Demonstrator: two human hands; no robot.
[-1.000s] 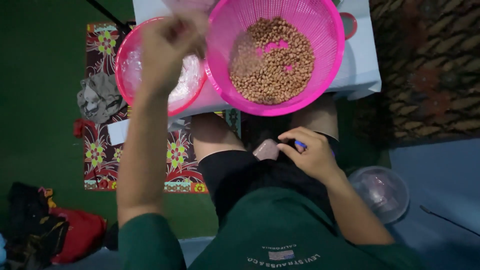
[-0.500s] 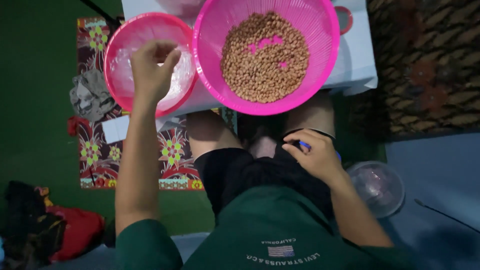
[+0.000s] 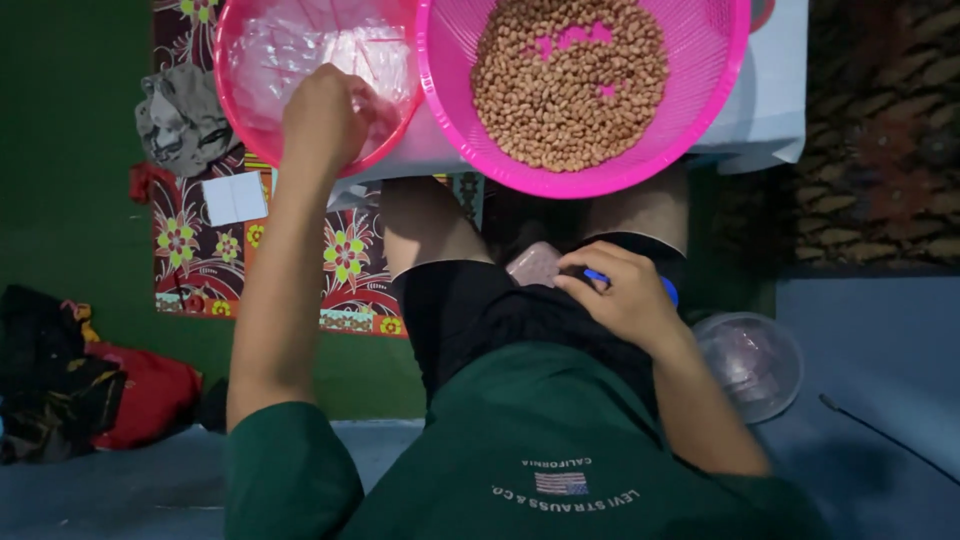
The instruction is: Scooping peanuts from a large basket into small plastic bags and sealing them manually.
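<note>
My left hand reaches into a small pink basket filled with clear plastic bags. Its fingers are curled into the plastic at the basket's near right side. A larger pink basket beside it holds a heap of brown peanuts. My right hand rests on my lap, on the black shorts, pinching a small blue object. A pale pinkish plastic piece lies just left of its fingertips.
Both baskets sit on a low white table. A clear plastic bowl lies on the floor at my right. Left of my legs are a flowered mat, a grey cloth, a white paper and red cloth.
My left hand has dropped from the rim between the baskets into the small basket's plastic bags. My right hand stays on my lap with the blue object.
</note>
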